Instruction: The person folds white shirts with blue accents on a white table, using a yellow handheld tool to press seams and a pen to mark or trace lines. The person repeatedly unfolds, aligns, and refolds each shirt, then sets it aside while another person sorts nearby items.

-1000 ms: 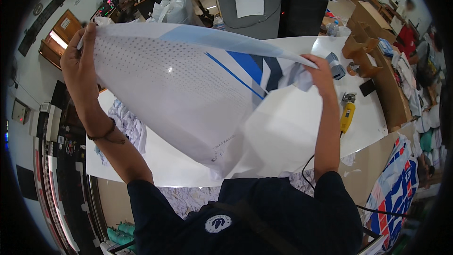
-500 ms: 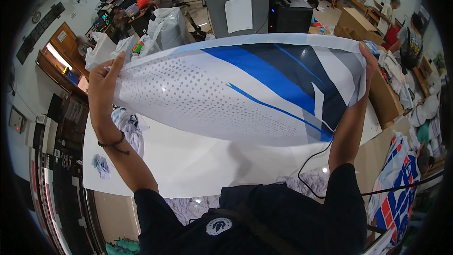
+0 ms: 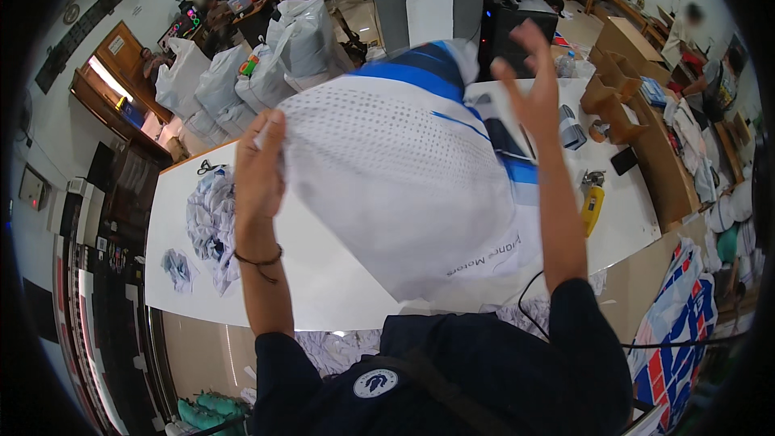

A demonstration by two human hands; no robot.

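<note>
A printed fabric panel [image 3: 387, 186], white with grey dots and with blue and dark slanting stripes, hangs tilted over the table. My left hand [image 3: 262, 163] pinches its left upper corner between thumb and fingers. Beyond the panel's right side, my right hand [image 3: 533, 85] is raised with fingers apart and nothing in it. The panel's far right end sags and blurs with motion, folding over on itself. Dark lettering shows along its near right part.
The white table [image 3: 315, 282] carries a crumpled fabric heap [image 3: 214, 218], black scissors [image 3: 210, 167], a yellow-handled cutting tool [image 3: 593, 206] and a dark flat phone-like object [image 3: 624, 162]. Stuffed plastic bags [image 3: 303, 40] stand beyond it, cardboard boxes [image 3: 634, 52] at right. Several people are in the background.
My right hand has let go of the panel's right end and opened. That end has dropped and folded, while my left hand has moved right, still holding its corner.
</note>
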